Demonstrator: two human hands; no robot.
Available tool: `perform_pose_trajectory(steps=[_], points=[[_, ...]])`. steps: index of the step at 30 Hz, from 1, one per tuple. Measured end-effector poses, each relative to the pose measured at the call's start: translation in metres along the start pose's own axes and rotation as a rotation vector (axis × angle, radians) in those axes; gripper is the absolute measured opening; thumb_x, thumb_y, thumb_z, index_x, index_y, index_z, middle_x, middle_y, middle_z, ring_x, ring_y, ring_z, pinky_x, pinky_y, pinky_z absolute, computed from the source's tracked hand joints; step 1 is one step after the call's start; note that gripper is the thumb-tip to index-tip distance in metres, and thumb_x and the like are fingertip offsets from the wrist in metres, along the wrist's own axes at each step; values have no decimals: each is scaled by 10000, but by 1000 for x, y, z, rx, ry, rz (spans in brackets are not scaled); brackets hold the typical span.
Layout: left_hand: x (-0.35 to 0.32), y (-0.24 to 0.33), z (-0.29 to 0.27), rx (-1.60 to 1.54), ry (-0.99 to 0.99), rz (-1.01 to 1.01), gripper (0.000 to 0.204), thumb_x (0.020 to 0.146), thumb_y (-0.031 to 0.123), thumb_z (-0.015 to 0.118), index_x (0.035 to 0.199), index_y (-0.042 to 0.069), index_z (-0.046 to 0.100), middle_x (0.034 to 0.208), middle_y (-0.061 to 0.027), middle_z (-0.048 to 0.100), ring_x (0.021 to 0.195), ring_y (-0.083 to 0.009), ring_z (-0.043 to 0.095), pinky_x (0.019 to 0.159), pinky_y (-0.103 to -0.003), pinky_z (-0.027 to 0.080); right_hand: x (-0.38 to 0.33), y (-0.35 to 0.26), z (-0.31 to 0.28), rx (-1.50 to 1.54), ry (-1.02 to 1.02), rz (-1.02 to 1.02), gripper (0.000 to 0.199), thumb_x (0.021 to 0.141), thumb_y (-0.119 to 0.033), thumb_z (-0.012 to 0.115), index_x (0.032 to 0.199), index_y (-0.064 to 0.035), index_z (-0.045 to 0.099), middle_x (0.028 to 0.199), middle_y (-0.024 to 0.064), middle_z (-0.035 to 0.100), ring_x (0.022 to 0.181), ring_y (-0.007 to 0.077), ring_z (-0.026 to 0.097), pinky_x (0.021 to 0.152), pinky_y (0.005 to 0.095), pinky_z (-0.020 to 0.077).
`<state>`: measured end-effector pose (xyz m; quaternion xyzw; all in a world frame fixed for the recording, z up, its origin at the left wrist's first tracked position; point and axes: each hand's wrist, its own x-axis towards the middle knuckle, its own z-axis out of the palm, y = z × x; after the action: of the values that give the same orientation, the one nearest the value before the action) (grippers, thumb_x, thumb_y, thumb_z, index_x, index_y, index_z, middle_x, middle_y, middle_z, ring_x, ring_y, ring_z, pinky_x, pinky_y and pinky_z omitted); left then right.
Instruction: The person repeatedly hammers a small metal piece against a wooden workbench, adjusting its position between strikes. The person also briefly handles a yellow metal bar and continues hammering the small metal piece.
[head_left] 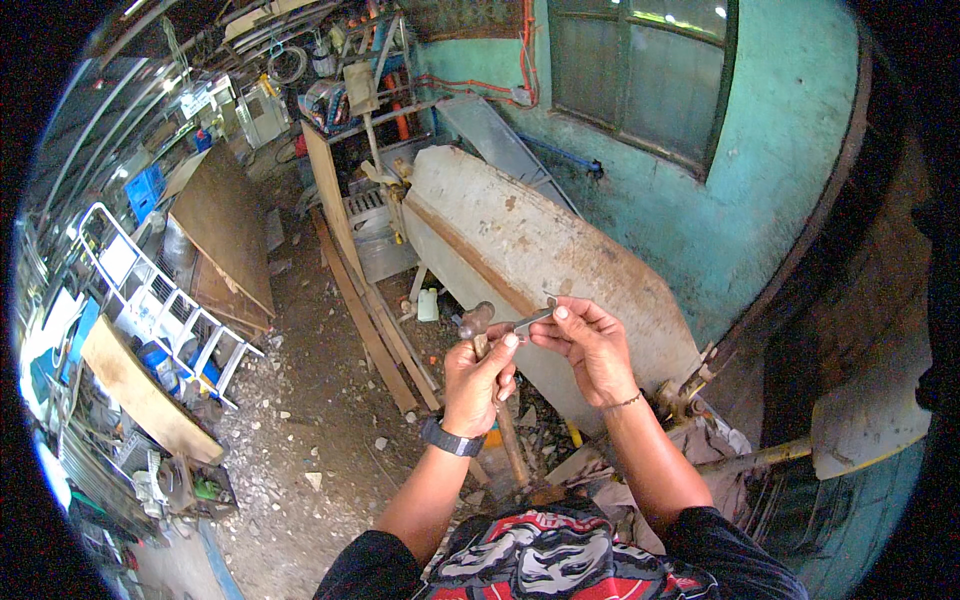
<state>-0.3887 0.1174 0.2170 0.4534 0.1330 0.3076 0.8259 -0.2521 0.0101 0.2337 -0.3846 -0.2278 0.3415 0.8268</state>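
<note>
The left hand [478,380] is clenched round the wooden handle of a hammer [477,321], whose rusty steel head stands just above the fist. A white plastic jug [428,304] sits on the ground beyond that hand. The right hand [590,345] pinches a small grey metal piece [533,319] between thumb and fingertips, beside the hammer head.

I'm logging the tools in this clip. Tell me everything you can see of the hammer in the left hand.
The hammer has a dull, rusty-looking metal head and a brown wooden handle. The left hand grips the handle just below the head, holding it roughly upright, head uppermost, with the handle running down past the wrist toward the lap. Its head sits close to a small grey metal piece pinched by the right hand; contact cannot be told.
</note>
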Motion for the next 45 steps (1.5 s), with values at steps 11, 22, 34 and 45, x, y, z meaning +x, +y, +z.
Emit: perform_pose_trajectory(steps=[11, 22, 34, 45], points=[[25, -17, 29, 82, 10, -21, 198, 972, 219, 683, 1061, 44, 654, 944, -48, 695, 527, -34, 459, 413, -199, 371, 20, -22, -30, 43, -24, 52, 290, 968, -135, 669, 1199, 36, 631, 1046, 159, 711, 958, 254, 717, 865, 390, 607], [72, -75, 52, 219, 95, 68, 228, 972, 259, 691, 986, 32, 697, 651, 42, 585, 472, -14, 420, 405, -192, 311, -30, 17, -60, -965, 5, -416, 252, 948, -146, 697, 1136, -3, 610, 1016, 117, 649, 917, 204, 644, 849, 333, 526], [119, -180, 101, 14, 107, -162, 166, 920, 196, 741, 990, 52, 700, 946, -57, 724, 796, -136, 660, 716, -273, 501, -19, 20, -159, -694, 144, 69, 659, 1009, -257, 611, 1542, -44, 288, 997, 114, 605, 854, 172, 595, 781, 338, 503], [138, -195, 120, -21, -153, -330, 260, 912, 252, 688, 1101, 80, 645, 946, 23, 593, 911, -93, 552, 771, -298, 451, -10, -54, -201, 14, 45, 557, 375, 1049, -281, 525, 1395, -138, 503, 649, -14, 429, 426, 78, 374, 369, 240, 327]])
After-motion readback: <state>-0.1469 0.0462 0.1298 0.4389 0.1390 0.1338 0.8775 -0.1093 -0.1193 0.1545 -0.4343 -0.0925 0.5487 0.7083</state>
